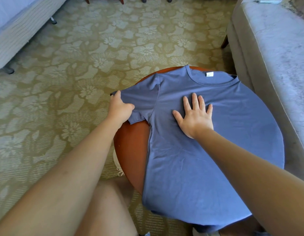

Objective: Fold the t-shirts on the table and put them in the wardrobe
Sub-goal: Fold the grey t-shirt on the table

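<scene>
A blue t-shirt [207,150] lies spread flat over a round reddish-brown table [130,143], collar and white label at the far side, hem hanging over the near edge. My left hand [119,109] grips the end of the shirt's left sleeve at the table's left rim. My right hand [194,114] lies flat on the chest of the shirt, fingers spread and straight. The right side of the shirt drapes over the table's right edge.
A grey sofa [275,65] stands close against the table's right side. A bed [16,28] on castors is at the far left. Patterned beige carpet [79,74] covers the floor. My bare knee [107,210] is below the table's left edge.
</scene>
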Action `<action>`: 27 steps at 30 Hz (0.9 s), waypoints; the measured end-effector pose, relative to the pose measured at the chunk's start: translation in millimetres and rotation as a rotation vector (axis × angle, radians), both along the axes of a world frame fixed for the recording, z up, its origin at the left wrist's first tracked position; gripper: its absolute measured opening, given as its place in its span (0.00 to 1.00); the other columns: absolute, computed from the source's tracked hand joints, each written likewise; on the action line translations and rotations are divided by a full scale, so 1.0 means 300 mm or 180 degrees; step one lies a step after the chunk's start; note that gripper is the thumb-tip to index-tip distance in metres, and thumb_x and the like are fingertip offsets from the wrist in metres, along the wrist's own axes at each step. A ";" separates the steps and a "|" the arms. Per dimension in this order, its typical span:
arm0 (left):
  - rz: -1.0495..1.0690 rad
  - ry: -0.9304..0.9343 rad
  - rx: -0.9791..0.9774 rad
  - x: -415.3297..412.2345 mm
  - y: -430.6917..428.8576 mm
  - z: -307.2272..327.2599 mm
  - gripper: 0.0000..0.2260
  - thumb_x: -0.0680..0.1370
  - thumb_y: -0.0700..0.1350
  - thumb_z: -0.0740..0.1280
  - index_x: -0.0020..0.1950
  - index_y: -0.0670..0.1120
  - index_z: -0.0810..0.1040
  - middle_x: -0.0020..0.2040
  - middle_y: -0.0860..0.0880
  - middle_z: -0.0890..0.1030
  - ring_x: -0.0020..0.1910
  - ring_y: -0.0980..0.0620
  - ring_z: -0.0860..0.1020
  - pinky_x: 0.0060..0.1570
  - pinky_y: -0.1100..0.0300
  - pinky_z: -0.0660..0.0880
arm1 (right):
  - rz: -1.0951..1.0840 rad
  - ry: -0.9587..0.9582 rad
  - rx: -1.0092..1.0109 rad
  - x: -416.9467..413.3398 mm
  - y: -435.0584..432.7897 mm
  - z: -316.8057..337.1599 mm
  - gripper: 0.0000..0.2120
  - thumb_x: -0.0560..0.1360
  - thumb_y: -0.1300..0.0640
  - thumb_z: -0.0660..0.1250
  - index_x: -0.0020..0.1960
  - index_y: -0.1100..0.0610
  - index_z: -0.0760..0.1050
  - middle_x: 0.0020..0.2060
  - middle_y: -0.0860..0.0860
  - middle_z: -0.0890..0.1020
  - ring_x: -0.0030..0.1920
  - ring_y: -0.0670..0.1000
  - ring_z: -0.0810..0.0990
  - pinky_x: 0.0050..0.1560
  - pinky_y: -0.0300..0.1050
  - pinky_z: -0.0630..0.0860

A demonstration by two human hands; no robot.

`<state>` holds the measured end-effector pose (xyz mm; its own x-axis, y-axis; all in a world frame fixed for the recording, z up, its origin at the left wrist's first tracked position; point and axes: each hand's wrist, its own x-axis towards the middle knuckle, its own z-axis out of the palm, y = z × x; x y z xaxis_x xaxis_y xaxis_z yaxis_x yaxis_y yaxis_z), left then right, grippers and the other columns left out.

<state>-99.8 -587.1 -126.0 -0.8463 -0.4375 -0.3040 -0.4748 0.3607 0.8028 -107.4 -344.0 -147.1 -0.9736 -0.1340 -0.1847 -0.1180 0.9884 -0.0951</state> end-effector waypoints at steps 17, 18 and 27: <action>-0.0230 -0.0164 -0.0566 0.072 -0.058 0.077 0.38 0.78 0.35 0.65 0.81 0.46 0.45 0.80 0.51 0.44 0.78 0.48 0.54 0.53 0.62 0.66 | -0.0039 -0.0033 -0.0284 0.047 0.001 0.072 0.39 0.76 0.29 0.44 0.80 0.49 0.44 0.79 0.53 0.41 0.78 0.55 0.37 0.74 0.63 0.37; -0.0261 -0.0183 -0.0644 0.072 -0.053 0.087 0.37 0.78 0.34 0.64 0.81 0.47 0.45 0.80 0.51 0.44 0.78 0.48 0.53 0.54 0.61 0.66 | -0.0022 -0.0079 -0.0208 0.052 0.030 0.073 0.39 0.76 0.28 0.44 0.80 0.49 0.44 0.79 0.53 0.41 0.78 0.54 0.37 0.75 0.63 0.38; -0.1232 -0.0039 -0.1888 0.065 0.120 0.218 0.40 0.76 0.33 0.63 0.81 0.49 0.44 0.80 0.50 0.40 0.72 0.42 0.66 0.49 0.53 0.73 | 0.0035 -0.0078 0.0016 0.110 0.123 0.007 0.39 0.75 0.28 0.39 0.80 0.48 0.43 0.79 0.51 0.41 0.78 0.54 0.37 0.75 0.63 0.40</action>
